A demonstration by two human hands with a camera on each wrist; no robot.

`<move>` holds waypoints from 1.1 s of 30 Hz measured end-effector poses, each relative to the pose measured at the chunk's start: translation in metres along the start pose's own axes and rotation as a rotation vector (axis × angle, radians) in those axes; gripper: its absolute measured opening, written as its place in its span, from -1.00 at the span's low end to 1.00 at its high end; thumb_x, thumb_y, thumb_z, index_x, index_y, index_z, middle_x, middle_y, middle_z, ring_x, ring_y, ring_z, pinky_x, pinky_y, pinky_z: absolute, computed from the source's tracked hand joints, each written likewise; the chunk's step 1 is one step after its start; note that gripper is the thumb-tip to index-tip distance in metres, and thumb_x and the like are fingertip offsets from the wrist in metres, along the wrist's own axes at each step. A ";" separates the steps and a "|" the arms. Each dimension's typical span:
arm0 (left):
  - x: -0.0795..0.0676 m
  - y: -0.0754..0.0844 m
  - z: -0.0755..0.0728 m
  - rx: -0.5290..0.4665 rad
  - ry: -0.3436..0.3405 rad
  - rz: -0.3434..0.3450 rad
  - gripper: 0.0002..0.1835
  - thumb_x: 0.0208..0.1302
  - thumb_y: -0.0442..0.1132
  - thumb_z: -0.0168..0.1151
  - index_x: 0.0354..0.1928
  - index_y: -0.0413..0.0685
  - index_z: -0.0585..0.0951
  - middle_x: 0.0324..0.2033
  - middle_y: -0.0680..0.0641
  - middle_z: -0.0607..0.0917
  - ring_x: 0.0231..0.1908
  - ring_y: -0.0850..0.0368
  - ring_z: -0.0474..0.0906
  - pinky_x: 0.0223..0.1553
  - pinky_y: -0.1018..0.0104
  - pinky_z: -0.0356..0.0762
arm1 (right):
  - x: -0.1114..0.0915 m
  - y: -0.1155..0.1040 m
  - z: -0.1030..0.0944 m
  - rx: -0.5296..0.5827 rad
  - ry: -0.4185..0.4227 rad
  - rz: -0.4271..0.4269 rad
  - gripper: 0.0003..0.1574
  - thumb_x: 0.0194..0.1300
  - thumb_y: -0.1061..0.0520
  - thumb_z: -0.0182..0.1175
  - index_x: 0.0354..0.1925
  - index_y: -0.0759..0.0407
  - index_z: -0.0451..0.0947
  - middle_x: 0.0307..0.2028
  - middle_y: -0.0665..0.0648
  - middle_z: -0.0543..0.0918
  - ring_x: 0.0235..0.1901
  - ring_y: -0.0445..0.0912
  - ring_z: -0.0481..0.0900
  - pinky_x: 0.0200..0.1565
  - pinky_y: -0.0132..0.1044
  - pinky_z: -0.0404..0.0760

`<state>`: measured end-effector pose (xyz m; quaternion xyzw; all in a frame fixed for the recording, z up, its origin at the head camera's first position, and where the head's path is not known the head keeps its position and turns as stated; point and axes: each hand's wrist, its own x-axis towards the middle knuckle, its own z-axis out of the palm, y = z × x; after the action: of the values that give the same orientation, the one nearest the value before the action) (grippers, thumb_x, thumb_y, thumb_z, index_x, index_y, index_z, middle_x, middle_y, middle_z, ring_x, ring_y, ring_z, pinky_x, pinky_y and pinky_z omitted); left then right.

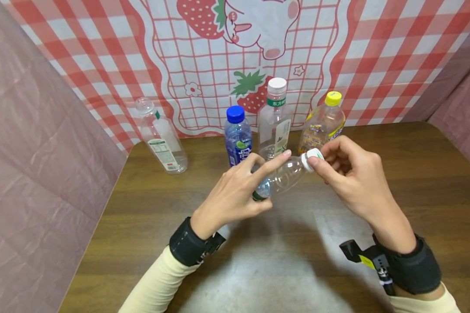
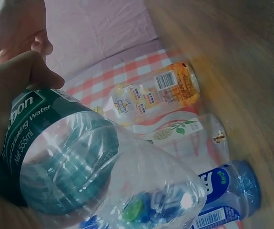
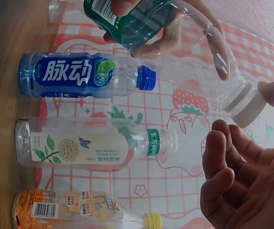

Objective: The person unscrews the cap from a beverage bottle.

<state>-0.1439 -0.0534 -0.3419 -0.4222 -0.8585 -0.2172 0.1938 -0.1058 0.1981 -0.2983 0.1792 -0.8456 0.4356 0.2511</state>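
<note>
A clear plastic water bottle [image 1: 286, 176] with a dark green label [image 2: 44, 124] is tilted over the table, its white cap [image 1: 312, 159] up toward the right. The left hand [image 1: 239, 187] grips it around the labelled lower part, with the index finger stretched along its side. At the neck end, the right hand [image 1: 352, 174] pinches the white cap between thumb and fingers; its other fingers [image 3: 218, 157] are loosely curled beside it. Behind the hands stand a blue-capped bottle [image 1: 239, 134], a tall white-capped bottle [image 1: 276, 121] and a yellow-capped bottle [image 1: 325, 121].
A clear bottle [image 1: 164, 143] with an uncapped neck stands at the left back of the wooden table [image 1: 149, 243]. A red-and-white checked cloth [image 1: 105, 48] with strawberry drawings hangs behind the bottles. Pinkish fabric [image 1: 35, 152] borders the table on the left.
</note>
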 end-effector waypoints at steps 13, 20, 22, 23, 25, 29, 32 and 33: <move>0.000 -0.003 0.002 -0.003 -0.015 -0.007 0.09 0.02 -0.09 0.45 0.61 0.42 0.12 -0.07 0.03 0.51 -0.37 0.27 0.35 -0.41 0.42 0.40 | -0.001 0.003 -0.004 0.092 -0.033 -0.071 -0.60 0.14 0.45 0.39 -0.05 0.20 0.71 -0.53 -0.10 0.62 -0.64 -0.28 0.51 -0.54 -0.53 0.43; -0.001 -0.004 0.004 0.000 -0.016 0.003 0.08 0.02 -0.09 0.44 0.61 0.41 0.12 -0.10 0.05 0.50 -0.37 0.27 0.33 -0.41 0.43 0.38 | 0.000 0.006 -0.007 0.062 -0.078 -0.145 -0.43 0.05 0.49 0.42 0.05 0.18 0.70 -0.49 -0.08 0.58 -0.58 -0.33 0.49 -0.49 -0.54 0.43; 0.000 -0.004 0.005 0.006 -0.015 0.013 0.08 0.02 -0.09 0.44 0.61 0.40 0.13 -0.11 0.05 0.50 -0.35 0.27 0.32 -0.41 0.43 0.37 | 0.000 0.006 -0.006 0.045 -0.066 -0.138 -0.49 0.09 0.46 0.42 0.02 0.16 0.71 -0.50 -0.08 0.58 -0.59 -0.33 0.49 -0.50 -0.54 0.42; 0.000 -0.004 0.005 0.009 -0.015 0.017 0.08 0.02 -0.09 0.44 0.60 0.39 0.13 -0.11 0.05 0.50 -0.35 0.27 0.32 -0.41 0.43 0.36 | 0.000 0.005 -0.006 0.037 -0.059 -0.129 -0.53 0.12 0.44 0.41 0.01 0.15 0.71 -0.51 -0.08 0.57 -0.60 -0.33 0.49 -0.51 -0.53 0.41; 0.000 -0.004 0.006 0.018 -0.012 0.022 0.07 0.02 -0.09 0.44 0.60 0.39 0.14 -0.12 0.04 0.49 -0.34 0.26 0.31 -0.40 0.42 0.35 | 0.001 0.004 -0.005 0.025 -0.050 -0.104 -0.60 0.19 0.41 0.39 -0.02 0.12 0.71 -0.53 -0.09 0.58 -0.63 -0.33 0.50 -0.52 -0.52 0.41; 0.000 -0.003 0.006 0.038 -0.008 0.028 0.07 0.02 -0.09 0.44 0.60 0.39 0.14 -0.10 0.03 0.51 -0.33 0.26 0.31 -0.40 0.41 0.35 | 0.002 0.003 -0.004 0.024 -0.044 -0.040 -0.65 0.24 0.36 0.39 -0.01 0.14 0.68 -0.52 -0.15 0.64 -0.64 -0.29 0.55 -0.53 -0.52 0.46; 0.000 -0.003 0.006 0.045 -0.003 0.030 0.07 0.01 -0.09 0.46 0.60 0.39 0.15 -0.10 0.03 0.52 -0.32 0.26 0.32 -0.38 0.41 0.35 | 0.002 0.002 -0.005 0.013 -0.037 0.008 -0.72 0.25 0.31 0.42 -0.06 0.17 0.66 -0.50 -0.23 0.67 -0.63 -0.29 0.58 -0.53 -0.53 0.49; 0.000 -0.003 0.006 0.046 -0.002 0.031 0.07 0.01 -0.09 0.46 0.60 0.39 0.15 -0.10 0.03 0.52 -0.32 0.26 0.32 -0.38 0.41 0.35 | 0.002 0.002 -0.005 0.005 -0.032 0.017 -0.75 0.24 0.29 0.43 -0.10 0.18 0.66 -0.49 -0.25 0.67 -0.61 -0.30 0.58 -0.53 -0.54 0.49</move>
<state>-0.1471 -0.0516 -0.3471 -0.4311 -0.8567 -0.1941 0.2060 -0.1069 0.2031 -0.2956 0.1796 -0.8499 0.4369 0.2335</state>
